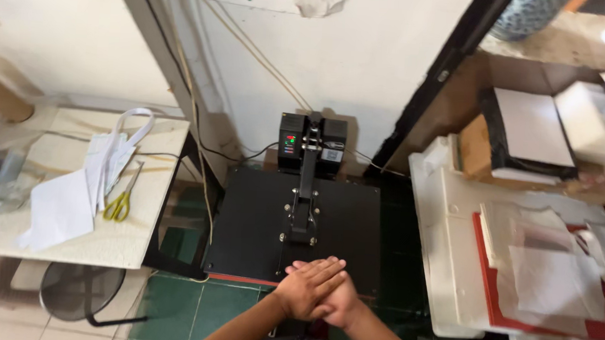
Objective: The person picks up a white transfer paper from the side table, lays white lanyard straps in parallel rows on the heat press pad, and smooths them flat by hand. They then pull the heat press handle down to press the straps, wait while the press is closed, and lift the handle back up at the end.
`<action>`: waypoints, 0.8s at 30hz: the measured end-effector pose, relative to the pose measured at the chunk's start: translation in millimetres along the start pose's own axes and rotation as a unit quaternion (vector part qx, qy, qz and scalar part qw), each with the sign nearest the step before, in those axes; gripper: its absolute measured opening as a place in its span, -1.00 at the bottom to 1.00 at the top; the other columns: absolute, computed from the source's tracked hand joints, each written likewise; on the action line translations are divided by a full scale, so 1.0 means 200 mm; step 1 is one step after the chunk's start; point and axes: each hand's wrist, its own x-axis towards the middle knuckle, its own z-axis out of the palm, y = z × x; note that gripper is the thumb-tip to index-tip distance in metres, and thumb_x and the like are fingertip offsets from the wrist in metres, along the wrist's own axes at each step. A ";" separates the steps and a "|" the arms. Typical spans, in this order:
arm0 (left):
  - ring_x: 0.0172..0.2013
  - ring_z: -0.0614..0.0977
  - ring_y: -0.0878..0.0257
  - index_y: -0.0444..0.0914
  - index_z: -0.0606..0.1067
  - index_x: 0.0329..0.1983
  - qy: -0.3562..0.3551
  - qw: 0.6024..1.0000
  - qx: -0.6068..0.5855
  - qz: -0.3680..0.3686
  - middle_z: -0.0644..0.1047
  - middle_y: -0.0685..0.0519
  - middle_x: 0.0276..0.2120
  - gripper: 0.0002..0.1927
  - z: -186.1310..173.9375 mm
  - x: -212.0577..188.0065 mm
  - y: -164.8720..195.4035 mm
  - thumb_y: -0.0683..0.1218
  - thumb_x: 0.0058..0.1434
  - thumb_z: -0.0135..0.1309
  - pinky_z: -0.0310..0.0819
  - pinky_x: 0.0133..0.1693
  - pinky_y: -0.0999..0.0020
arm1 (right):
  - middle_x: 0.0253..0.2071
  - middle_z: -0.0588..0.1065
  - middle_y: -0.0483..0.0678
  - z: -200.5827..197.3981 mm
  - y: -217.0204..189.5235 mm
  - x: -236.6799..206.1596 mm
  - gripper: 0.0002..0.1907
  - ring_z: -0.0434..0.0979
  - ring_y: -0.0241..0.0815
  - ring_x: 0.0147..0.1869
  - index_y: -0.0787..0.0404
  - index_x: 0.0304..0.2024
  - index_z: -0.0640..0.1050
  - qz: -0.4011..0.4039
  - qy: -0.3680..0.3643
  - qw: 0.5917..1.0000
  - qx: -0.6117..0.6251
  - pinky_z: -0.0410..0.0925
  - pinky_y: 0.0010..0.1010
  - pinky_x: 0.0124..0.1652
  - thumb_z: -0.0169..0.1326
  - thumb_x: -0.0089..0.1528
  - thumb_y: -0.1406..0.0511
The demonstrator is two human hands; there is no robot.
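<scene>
Item: my left hand (pixel 307 287) lies flat, fingers extended, over my right hand (pixel 340 304), gripping nothing, both pressed at the 6 o'clock edge of the black heat press (pixel 257 223). At 9 o'clock, I note yellow-handled scissors (pixel 120 201) on the pale surface (pixel 102 245).

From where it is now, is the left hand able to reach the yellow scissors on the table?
Probably yes. The left hand lies on the right hand at the heat press front edge. The yellow scissors lie uncovered on the table to the left, with nothing between, though the arm must stretch sideways.
</scene>
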 end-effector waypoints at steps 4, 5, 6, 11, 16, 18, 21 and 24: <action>0.42 0.31 -0.05 -0.31 0.30 0.43 -0.062 0.995 0.076 0.025 0.30 -0.17 0.43 -0.29 0.05 -0.15 -0.12 0.11 0.28 0.05 0.13 0.35 -0.04 | 0.37 0.29 0.24 0.07 -0.02 -0.12 -0.11 0.29 0.12 0.43 0.43 0.34 0.23 0.011 0.084 0.994 0.073 0.13 -0.08 0.36 -0.33 0.29 -0.18; 0.41 0.31 -0.02 -0.30 0.30 0.42 -0.072 0.992 0.094 0.031 0.31 -0.12 0.43 -0.31 0.04 -0.16 -0.14 0.07 0.27 0.05 0.16 0.33 -0.03 | 0.40 0.28 0.22 0.07 0.01 -0.13 -0.14 0.29 0.09 0.44 0.42 0.36 0.22 -0.007 0.075 0.994 0.076 0.12 -0.11 0.37 -0.31 0.31 -0.14; 0.43 0.32 0.03 -0.26 0.31 0.44 -0.073 0.993 0.089 0.036 0.31 -0.07 0.45 -0.35 0.04 -0.18 -0.15 0.01 0.28 0.04 0.21 0.32 0.02 | 0.42 0.26 0.21 0.06 0.05 -0.14 -0.17 0.30 0.06 0.45 0.42 0.38 0.22 -0.022 0.068 0.994 0.082 0.12 -0.15 0.39 -0.29 0.32 -0.10; 0.40 0.34 0.04 -0.15 0.33 0.41 -0.118 0.993 -0.002 0.030 0.34 0.00 0.42 -0.32 0.04 -0.28 -0.20 -0.21 0.14 0.02 0.36 0.19 0.11 | 0.25 0.41 0.07 -0.09 0.28 -0.12 -0.39 0.36 0.03 0.38 0.31 0.25 0.36 -0.103 0.059 0.967 0.227 0.17 -0.06 0.37 -0.19 0.33 0.02; 0.20 0.49 0.03 0.09 0.37 0.34 -0.315 0.903 -0.055 -0.287 0.48 0.01 0.21 -0.32 0.07 -0.60 -0.48 -0.26 0.14 -0.01 0.39 0.14 0.12 | 0.27 0.45 0.11 -0.28 0.35 -0.18 -0.55 0.37 0.04 0.37 0.29 0.18 0.46 -0.229 0.117 0.947 0.191 0.19 -0.02 0.30 -0.15 0.36 0.16; 0.13 0.56 0.06 0.10 0.56 0.16 -0.273 0.887 -0.052 -0.369 0.58 0.06 0.10 -0.54 0.03 -0.89 -0.60 -0.17 0.27 -0.09 0.45 0.13 0.12 | 0.29 0.42 0.11 -0.34 0.32 -0.27 -0.57 0.35 0.05 0.40 0.32 0.20 0.47 -0.286 0.097 0.933 0.193 0.19 -0.05 0.31 -0.13 0.41 0.18; -0.01 0.62 0.01 -0.02 0.61 -0.04 -0.248 0.863 -0.030 -0.440 0.62 0.01 -0.06 -0.73 -0.02 -1.29 -0.71 0.02 0.27 -0.02 0.51 0.03 0.09 | 0.32 0.42 0.10 -0.40 0.33 -0.39 -0.55 0.35 0.03 0.41 0.33 0.25 0.42 -0.339 0.162 0.912 0.164 0.19 -0.05 0.29 -0.12 0.39 0.20; -0.15 0.68 -0.05 -0.15 0.66 -0.24 -0.233 0.821 -0.035 -0.521 0.67 -0.05 -0.23 -0.62 -0.03 -1.56 -0.72 0.20 0.28 0.04 0.57 -0.07 0.06 | 0.33 0.41 0.03 -0.40 0.42 -0.47 -0.51 0.34 -0.02 0.40 0.27 0.28 0.39 -0.349 0.288 0.877 0.159 0.18 -0.08 0.27 -0.14 0.38 0.16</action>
